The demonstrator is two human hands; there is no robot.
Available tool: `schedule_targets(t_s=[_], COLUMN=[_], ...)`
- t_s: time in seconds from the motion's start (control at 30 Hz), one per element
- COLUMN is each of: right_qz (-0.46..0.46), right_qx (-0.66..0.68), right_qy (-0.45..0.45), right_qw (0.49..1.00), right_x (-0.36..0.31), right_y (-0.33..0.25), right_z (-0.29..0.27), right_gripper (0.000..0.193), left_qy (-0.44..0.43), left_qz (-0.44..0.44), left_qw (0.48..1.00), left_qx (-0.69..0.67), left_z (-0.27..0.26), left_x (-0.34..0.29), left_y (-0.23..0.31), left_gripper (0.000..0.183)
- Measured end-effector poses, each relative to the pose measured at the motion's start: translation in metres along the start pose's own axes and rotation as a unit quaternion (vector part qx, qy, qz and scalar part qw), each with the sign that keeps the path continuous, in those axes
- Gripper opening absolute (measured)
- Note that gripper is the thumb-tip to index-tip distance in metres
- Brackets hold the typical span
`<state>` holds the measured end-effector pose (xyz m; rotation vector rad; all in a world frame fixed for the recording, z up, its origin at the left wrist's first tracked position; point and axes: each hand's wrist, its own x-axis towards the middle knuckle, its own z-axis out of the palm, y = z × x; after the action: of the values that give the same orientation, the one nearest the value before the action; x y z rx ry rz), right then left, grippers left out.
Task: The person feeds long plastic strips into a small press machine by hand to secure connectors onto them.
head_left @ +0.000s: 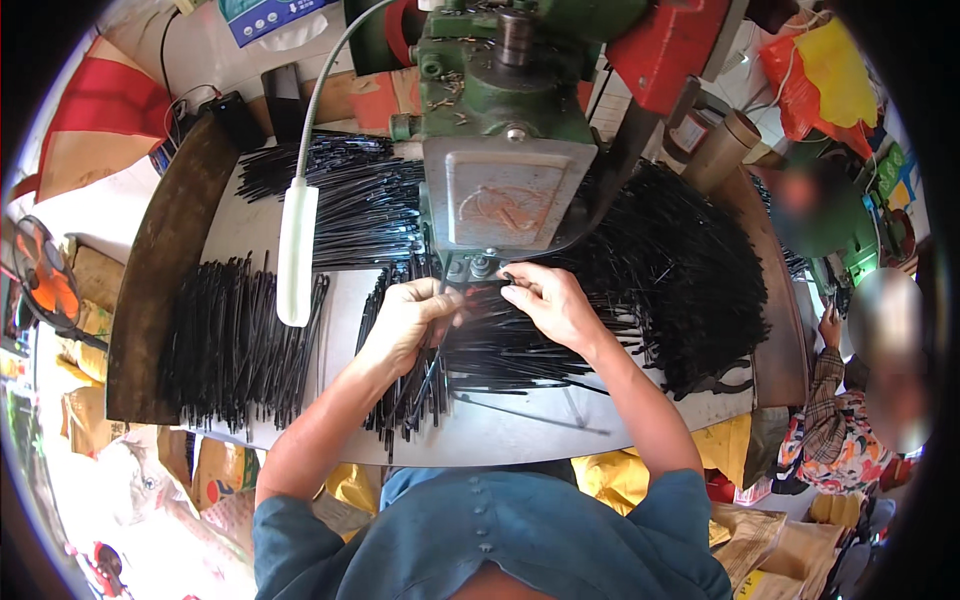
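Both my hands work just under the head of a green press-like machine point(505, 130) with a grey front plate. My left hand point(412, 318) is closed in a pinch beside the tool tip, with thin black strips at its fingers, partly blurred. To its right, my right hand point(550, 303) pinches the dark end of a thin black strip point(508, 279) between thumb and forefinger. The small metal tool point(482, 266) sits between and just beyond the fingertips. Below my hands, loose black strips point(500, 365) lie across the metal table point(520, 430).
Bundles of black strips lie at the left point(235, 345), at the far left point(350, 190) and in a large heap at right point(680, 280). A white lamp point(298, 255) hangs left of the machine. A raised brown rim point(150, 300) edges the table. Another person point(840, 400) sits at right.
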<state>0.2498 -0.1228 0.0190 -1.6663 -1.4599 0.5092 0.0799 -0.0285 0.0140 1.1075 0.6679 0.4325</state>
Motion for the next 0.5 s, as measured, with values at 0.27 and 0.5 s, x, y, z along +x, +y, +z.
schedule_targets(t_s=[0.27, 0.5], right_qz=[0.169, 0.206], right_qx=[0.307, 0.337], right_qy=[-0.017, -0.037], right_qw=[0.936, 0.918], right_x=[0.015, 0.014], right_y=[-0.003, -0.008], right_z=[0.011, 0.007], right_gripper=[0.015, 0.019], left_qy=[-0.002, -0.007], left_qz=[0.003, -0.004], left_qw=[1.000, 0.999], left_qx=[-0.028, -0.031], left_z=[0.001, 0.002], left_x=[0.006, 0.005], left_y=[0.001, 0.003], left_gripper=[0.007, 0.005])
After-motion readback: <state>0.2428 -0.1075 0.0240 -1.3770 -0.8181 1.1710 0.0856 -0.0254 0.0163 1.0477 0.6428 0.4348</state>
